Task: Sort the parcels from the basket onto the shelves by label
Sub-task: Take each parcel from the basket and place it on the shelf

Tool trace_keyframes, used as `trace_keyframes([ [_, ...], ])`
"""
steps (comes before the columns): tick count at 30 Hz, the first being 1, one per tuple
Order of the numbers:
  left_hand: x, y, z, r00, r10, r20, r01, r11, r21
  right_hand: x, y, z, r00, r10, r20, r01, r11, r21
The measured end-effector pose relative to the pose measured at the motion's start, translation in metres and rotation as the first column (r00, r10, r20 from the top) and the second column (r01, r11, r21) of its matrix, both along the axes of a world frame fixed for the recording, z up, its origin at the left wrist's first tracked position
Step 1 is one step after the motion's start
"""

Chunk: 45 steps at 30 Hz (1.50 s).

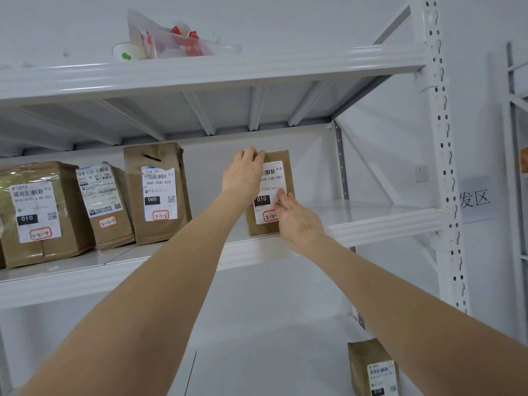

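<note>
Two hands steady one brown paper-wrapped parcel (273, 178) upright on the white metal middle shelf (385, 221) — left hand (243, 175) curled over its top corner, right hand (300, 224) pressing straight fingers on the label — probably squaring it label-outward, apart from the taller brown parcel marked 3-2-6 (157, 192)

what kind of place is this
Likely a courier parcel storeroom: white metal racking, a row of brown parcels with barcoded shipping labels and handwritten shelf codes. The left hand grips the rightmost parcel.
</note>
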<state>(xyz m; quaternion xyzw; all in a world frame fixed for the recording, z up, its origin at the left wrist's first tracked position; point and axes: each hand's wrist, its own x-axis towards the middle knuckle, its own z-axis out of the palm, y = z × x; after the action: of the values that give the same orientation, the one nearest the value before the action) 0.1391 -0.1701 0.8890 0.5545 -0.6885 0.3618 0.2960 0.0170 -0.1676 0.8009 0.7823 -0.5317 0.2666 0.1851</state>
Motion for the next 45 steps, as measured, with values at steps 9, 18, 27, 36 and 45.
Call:
trace_keyframes([
  [9,0.014,-0.026,0.0,1.0,-0.029,0.011,0.029,0.999,0.018,0.016,-0.013,0.007,0.999,-0.022,0.027,0.022,1.0,0.012],
  [18,0.026,-0.06,0.004,1.0,-0.016,0.002,0.015,0.997,0.07,0.033,-0.05,0.016,0.998,-0.041,0.047,0.037,0.996,0.085],
  [27,0.041,-0.1,0.007,0.999,-0.03,0.025,0.027,0.995,0.092,0.047,-0.093,0.02,0.999,-0.049,-0.008,0.05,0.991,0.125],
  [36,0.042,-0.112,0.007,0.998,-0.043,0.037,0.04,0.996,0.081,0.046,-0.098,0.021,0.998,-0.048,0.043,0.045,0.996,0.081],
  [45,0.041,-0.085,-0.006,0.998,0.014,0.066,-0.018,0.998,0.066,0.038,-0.067,0.026,0.991,-0.083,0.107,0.084,0.996,-0.004],
])
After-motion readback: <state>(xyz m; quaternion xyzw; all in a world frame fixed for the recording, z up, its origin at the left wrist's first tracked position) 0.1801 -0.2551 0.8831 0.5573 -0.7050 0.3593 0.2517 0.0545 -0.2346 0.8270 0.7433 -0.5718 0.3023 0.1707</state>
